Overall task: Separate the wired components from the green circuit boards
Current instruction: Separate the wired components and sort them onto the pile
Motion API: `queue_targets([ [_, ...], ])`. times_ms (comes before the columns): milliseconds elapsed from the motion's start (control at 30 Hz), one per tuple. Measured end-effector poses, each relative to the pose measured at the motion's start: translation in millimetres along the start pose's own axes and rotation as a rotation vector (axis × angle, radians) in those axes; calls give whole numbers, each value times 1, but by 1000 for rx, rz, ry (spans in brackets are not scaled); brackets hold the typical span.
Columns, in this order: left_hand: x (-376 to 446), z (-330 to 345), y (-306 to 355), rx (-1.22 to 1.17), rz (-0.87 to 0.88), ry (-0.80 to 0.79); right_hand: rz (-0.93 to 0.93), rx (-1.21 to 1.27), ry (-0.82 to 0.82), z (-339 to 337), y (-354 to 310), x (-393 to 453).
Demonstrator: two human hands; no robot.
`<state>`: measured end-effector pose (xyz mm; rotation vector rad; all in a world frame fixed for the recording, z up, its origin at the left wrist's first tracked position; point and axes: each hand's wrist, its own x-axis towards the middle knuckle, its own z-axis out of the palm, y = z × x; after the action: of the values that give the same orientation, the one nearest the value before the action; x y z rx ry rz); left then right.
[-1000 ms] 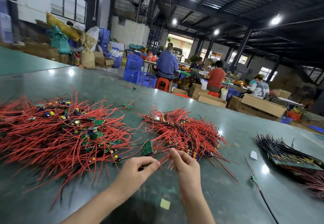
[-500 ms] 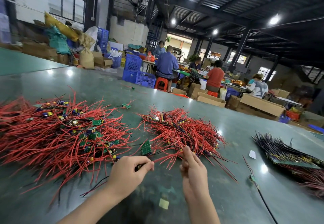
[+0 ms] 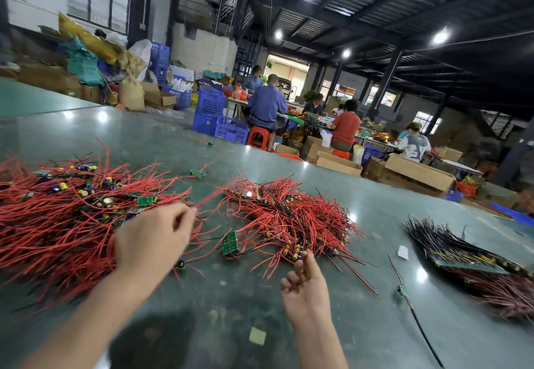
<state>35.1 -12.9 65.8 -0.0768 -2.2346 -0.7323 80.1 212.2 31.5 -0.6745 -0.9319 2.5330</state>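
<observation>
**Left hand pinches a red wire over the table; right hand loose**

Head view: The left hand [image 3: 150, 238] is raised above the near edge of the big pile of red-wired parts [image 3: 57, 218] on the left, its thumb and forefinger pinched on one red wire [image 3: 213, 195] that streaks away, blurred, toward the upper right. The right hand [image 3: 306, 287] hovers low over the green table [image 3: 361, 325], fingers relaxed and slightly spread, holding nothing; its fingertips lie just beside the near fringe of the middle pile of red wires [image 3: 289, 218]. Between the two hands a small green circuit board [image 3: 230, 243] stands tilted on the table, dark leads trailing from it. More green boards, such as one at [image 3: 145, 201], lie mixed into the left pile with yellow and blue capacitors. At far right sits a bundle of dark wires [image 3: 450, 241] on board strips. A single board on a black lead [image 3: 402, 290] lies apart, near a white scrap [image 3: 403, 252]. A yellowish paper square [image 3: 257, 336] lies near the wrists.
</observation>
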Motion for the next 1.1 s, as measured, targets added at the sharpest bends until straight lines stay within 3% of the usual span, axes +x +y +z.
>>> queue_targets([
  [67,21,3,-6,221,29,32,39,16,-1,0,2,1],
  [133,36,9,-8,371,9,-149,34,10,-17,1,3,0],
  [300,22,53,22,260,295,-625,3,-29,-85,6,6,-6],
  [367,3,74,34,250,295,-786,18,-24,-103,8,6,-10],
  [600,-18,116,25,297,56,-761,43,-51,-190,11,13,-17],
  [767,-5,111,26,224,-9,-875,47,-49,-198,13,17,-19],
  [867,-7,105,25,-76,-28,-772,12,1,-155,13,17,-18],
  [1000,-18,83,29,-641,-267,-303,-168,-189,8,9,15,-11],
  [1033,-19,76,31,-842,-391,-298,-167,-247,29,9,15,-9],
  [1100,-23,62,35,-1379,-661,-473,-108,-332,10,10,17,-8],
])
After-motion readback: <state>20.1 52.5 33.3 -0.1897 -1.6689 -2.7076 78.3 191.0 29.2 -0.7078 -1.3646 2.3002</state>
